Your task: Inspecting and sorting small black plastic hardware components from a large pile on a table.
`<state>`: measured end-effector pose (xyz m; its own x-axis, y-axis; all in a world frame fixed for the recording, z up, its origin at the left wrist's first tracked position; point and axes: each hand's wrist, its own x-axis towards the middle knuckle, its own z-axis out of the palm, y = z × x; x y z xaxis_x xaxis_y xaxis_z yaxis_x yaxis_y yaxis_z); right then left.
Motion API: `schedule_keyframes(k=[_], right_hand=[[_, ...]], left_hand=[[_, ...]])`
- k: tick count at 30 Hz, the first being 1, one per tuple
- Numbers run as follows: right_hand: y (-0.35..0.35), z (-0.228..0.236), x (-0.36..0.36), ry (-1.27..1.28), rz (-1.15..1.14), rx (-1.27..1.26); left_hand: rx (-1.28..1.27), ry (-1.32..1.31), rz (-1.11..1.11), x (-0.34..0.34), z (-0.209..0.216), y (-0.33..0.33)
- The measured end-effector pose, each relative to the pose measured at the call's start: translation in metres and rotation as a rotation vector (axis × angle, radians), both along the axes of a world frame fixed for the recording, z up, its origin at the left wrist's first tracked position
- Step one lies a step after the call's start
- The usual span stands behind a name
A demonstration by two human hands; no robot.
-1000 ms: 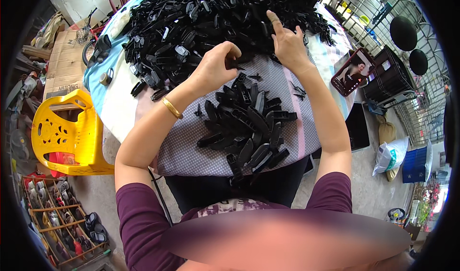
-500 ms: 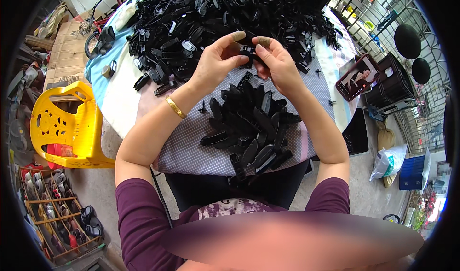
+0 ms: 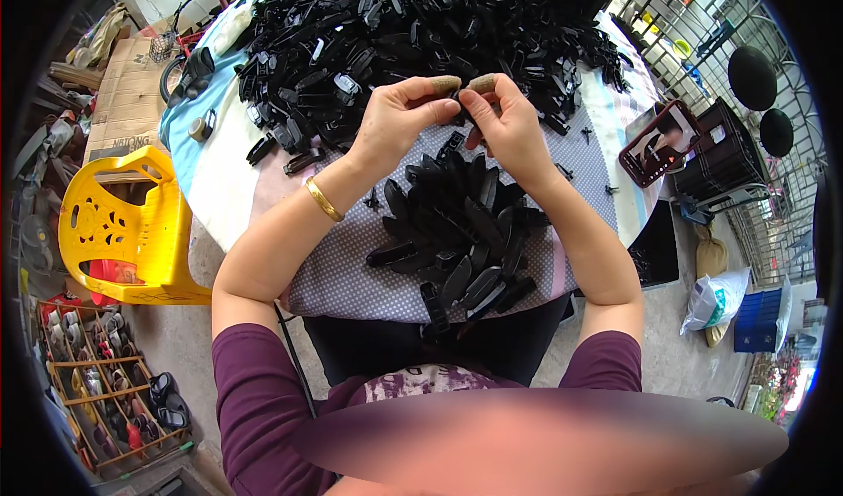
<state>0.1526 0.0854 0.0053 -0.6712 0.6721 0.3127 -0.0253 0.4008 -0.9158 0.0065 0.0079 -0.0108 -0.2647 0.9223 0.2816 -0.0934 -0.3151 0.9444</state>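
Standing yellow chair (image 3: 123, 224): well left of the small pile (image 3: 461, 224) in front of you, perhaps kept aside to free your elbows.
Large heap (image 3: 378, 39): beyond the small pile, likely within your reach as loose stock.
Left hand (image 3: 399, 118): beyond the small pile, thumb and index pinched nearly together, apparently on a black part (image 3: 456, 97); a tan finger cover (image 3: 445, 84) probably spares your skin.
Black part: just beyond the small pile, between your fingertips, mostly hidden; you can't tell its shape.
Right hand (image 3: 509, 127): beyond the small pile, pinching narrowly opposite, seemingly bracing the same part.
Phone (image 3: 660, 143): right of the small pile, screen tilted, perhaps for glancing.
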Motion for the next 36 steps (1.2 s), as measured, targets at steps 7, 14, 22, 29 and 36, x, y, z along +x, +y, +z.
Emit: schedule_keyframes(k=[7,14,22,29,36], right_hand=[[0.004,-0.018,-0.004,0.102,-0.013,-0.089],[0.002,-0.004,0.005,-0.191,0.121,0.241],[-0.001,-0.004,0.008,-0.147,0.100,0.355],[0.088,0.009,0.054,-0.343,-0.186,0.679],[0.115,-0.017,0.053,-0.718,-0.477,0.770]], left_hand=[[0.020,-0.236,-0.106,-0.002,0.003,0.003],[0.102,-0.022,-0.101,-0.016,0.013,-0.004],[0.142,0.081,-0.089,-0.010,0.023,-0.009],[-0.019,0.596,-0.367,0.009,0.051,-0.027],[-0.066,0.692,-0.336,0.013,0.035,-0.005]])
